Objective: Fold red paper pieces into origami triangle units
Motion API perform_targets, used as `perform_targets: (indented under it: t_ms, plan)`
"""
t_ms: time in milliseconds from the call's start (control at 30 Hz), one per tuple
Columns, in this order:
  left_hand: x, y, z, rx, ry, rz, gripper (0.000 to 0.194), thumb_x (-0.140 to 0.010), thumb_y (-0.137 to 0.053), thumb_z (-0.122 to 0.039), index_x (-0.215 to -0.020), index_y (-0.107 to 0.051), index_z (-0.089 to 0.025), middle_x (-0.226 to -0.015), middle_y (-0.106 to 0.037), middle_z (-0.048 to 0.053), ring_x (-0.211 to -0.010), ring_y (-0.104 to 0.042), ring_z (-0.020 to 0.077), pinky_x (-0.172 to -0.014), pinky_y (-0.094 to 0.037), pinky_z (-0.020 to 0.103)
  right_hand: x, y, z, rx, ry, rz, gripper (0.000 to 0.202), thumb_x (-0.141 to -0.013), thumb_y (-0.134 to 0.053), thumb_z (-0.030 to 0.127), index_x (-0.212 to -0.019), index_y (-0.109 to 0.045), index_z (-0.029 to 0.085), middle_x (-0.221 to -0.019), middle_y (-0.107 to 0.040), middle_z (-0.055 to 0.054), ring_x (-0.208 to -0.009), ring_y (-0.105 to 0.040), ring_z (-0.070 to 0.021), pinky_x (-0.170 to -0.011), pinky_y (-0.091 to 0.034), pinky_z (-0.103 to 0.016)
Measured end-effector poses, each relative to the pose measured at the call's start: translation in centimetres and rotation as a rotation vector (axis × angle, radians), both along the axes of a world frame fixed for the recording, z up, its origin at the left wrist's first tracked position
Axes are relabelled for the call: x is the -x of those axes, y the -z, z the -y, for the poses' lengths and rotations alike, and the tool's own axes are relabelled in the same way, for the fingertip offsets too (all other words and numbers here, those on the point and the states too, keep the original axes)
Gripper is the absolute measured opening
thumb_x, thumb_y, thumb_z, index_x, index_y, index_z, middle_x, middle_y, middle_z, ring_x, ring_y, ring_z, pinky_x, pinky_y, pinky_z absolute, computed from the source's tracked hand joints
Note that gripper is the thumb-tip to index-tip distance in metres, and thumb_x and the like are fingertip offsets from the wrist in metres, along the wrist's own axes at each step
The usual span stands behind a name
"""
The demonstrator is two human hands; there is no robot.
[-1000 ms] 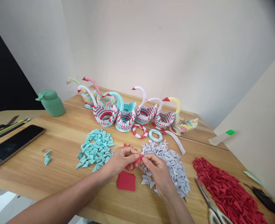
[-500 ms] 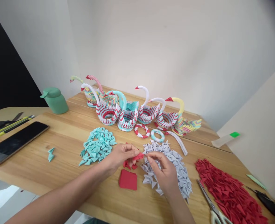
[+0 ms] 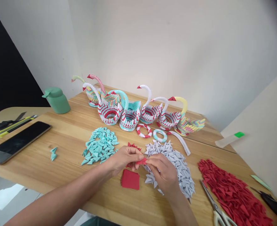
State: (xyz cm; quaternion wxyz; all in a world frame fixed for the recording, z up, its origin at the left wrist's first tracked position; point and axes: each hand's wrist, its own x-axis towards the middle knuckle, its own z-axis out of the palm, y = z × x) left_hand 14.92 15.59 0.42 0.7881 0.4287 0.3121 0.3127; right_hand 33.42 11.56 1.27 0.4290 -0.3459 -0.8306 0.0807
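Note:
Between both hands is a small piece of red paper (image 3: 141, 161), partly folded and largely hidden by the fingers. My left hand (image 3: 126, 158) pinches its left side, while the fingertips of my right hand (image 3: 164, 171) close on its right side. Just below them lies a stack of red paper squares (image 3: 130, 179). Some red folded pieces (image 3: 134, 146) show behind my left hand. A pile of pale grey folded triangles (image 3: 176, 163) spreads under and past my right hand, and turquoise folded triangles (image 3: 100, 145) are heaped to the left.
Several paper swans (image 3: 129, 116) stand at the back, with two paper rings (image 3: 144, 130) and a white swan neck (image 3: 181, 142) before them. Scissors (image 3: 214, 205) lie beside a red triangle pile (image 3: 234, 191). A phone (image 3: 18, 141) and green lidded container (image 3: 58, 102) are at left.
My right fingers have moved in closer to my left hand, over the red paper. The whole view has shifted slightly; the things on the table stay in place.

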Motion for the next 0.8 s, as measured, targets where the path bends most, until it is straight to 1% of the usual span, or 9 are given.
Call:
perform_targets:
  t_ms: [133, 233, 333, 400, 467, 567, 633, 700, 800]
  plan:
    - [0.2, -0.4, 0.1, -0.006, 0.002, -0.030, 0.033, -0.065, -0.077, -0.040, -0.073, -0.065, -0.011, -0.051, -0.061, -0.001, -0.044, -0.050, 0.0066, -0.047, -0.039, 0.019, -0.1, -0.1, 0.0, 0.002, 0.020, -0.017, 0.021, -0.088, -0.055, 0.004, -0.094, -0.065, 0.022, -0.082, -0.063, -0.004, -0.077, -0.058, -0.0174, -0.066, -0.047, -0.030]
    - [0.1, -0.7, 0.3, -0.077, -0.015, -0.068, 0.034, -0.064, -0.077, -0.042, -0.072, -0.064, -0.011, -0.053, -0.060, -0.001, -0.047, -0.051, 0.0072, -0.049, -0.040, 0.020, 0.0, -0.1, -0.2, 0.026, 0.051, -0.013, 0.017, -0.088, -0.056, 0.009, -0.090, -0.066, 0.022, -0.079, -0.063, -0.003, -0.075, -0.058, -0.0182, -0.066, -0.047, -0.031]
    - [0.0, -0.7, 0.4, -0.163, -0.024, -0.110, 0.033, -0.067, -0.073, -0.042, -0.072, -0.062, -0.012, -0.053, -0.059, -0.002, -0.048, -0.051, 0.0077, -0.048, -0.039, 0.020, 0.0, 0.0, -0.3, 0.074, 0.077, -0.019, 0.015, -0.089, -0.055, 0.012, -0.086, -0.065, 0.023, -0.082, -0.063, -0.004, -0.078, -0.059, -0.0193, -0.070, -0.047, -0.033]
    - [-0.1, -0.7, 0.4, -0.237, -0.040, -0.153, 0.029, -0.070, -0.070, -0.040, -0.073, -0.062, -0.012, -0.053, -0.058, -0.002, -0.048, -0.050, 0.0082, -0.047, -0.038, 0.020, 0.1, 0.2, -0.2, 0.121, 0.087, -0.049, 0.015, -0.090, -0.054, 0.012, -0.086, -0.064, 0.023, -0.086, -0.064, -0.004, -0.082, -0.060, -0.0193, -0.073, -0.047, -0.033]
    - [-0.2, -0.6, 0.5, -0.345, -0.069, -0.207, 0.024, -0.075, -0.065, -0.035, -0.074, -0.063, -0.012, -0.056, -0.058, -0.001, -0.050, -0.050, 0.0089, -0.049, -0.038, 0.020, 0.2, 0.4, -0.1, 0.183, 0.100, -0.089, 0.014, -0.089, -0.054, 0.013, -0.085, -0.062, 0.023, -0.087, -0.064, -0.003, -0.083, -0.061, -0.0184, -0.074, -0.047, -0.031]
    - [-0.2, -0.8, 0.7, -0.536, -0.116, -0.286, 0.017, -0.079, -0.058, -0.027, -0.076, -0.065, -0.012, -0.065, -0.061, 0.001, -0.058, -0.054, 0.0106, -0.055, -0.041, 0.021, 0.3, 0.6, 0.1, 0.270, 0.133, -0.166, 0.011, -0.088, -0.057, 0.014, -0.083, -0.062, 0.023, -0.084, -0.065, -0.001, -0.080, -0.062, -0.0165, -0.073, -0.047, -0.028]
    - [-0.2, -0.9, 0.9, -0.616, -0.123, -0.322, 0.015, -0.080, -0.056, -0.024, -0.078, -0.065, -0.013, -0.069, -0.062, 0.001, -0.062, -0.055, 0.0113, -0.058, -0.042, 0.021, 0.5, 0.7, 0.2, 0.304, 0.152, -0.221, 0.009, -0.087, -0.059, 0.015, -0.081, -0.062, 0.022, -0.082, -0.065, -0.001, -0.078, -0.062, -0.0159, -0.072, -0.047, -0.026]
    - [-0.2, -1.1, 1.0, -0.633, -0.115, -0.343, 0.014, -0.080, -0.057, -0.024, -0.079, -0.065, -0.013, -0.068, -0.062, 0.001, -0.062, -0.054, 0.0113, -0.058, -0.041, 0.021, 0.7, 0.7, 0.4, 0.338, 0.177, -0.261, 0.007, -0.086, -0.060, 0.018, -0.081, -0.062, 0.022, -0.079, -0.065, -0.001, -0.075, -0.062, -0.0157, -0.069, -0.048, -0.025]
    - [-0.3, -1.0, 1.2, -0.608, -0.119, -0.352, 0.015, -0.078, -0.060, -0.027, -0.077, -0.064, -0.013, -0.065, -0.060, 0.000, -0.059, -0.051, 0.0107, -0.056, -0.040, 0.020, 0.9, 0.7, 0.5, 0.389, 0.228, -0.294, 0.004, -0.085, -0.061, 0.022, -0.082, -0.062, 0.021, -0.076, -0.065, -0.001, -0.071, -0.062, -0.0159, -0.066, -0.049, -0.025]
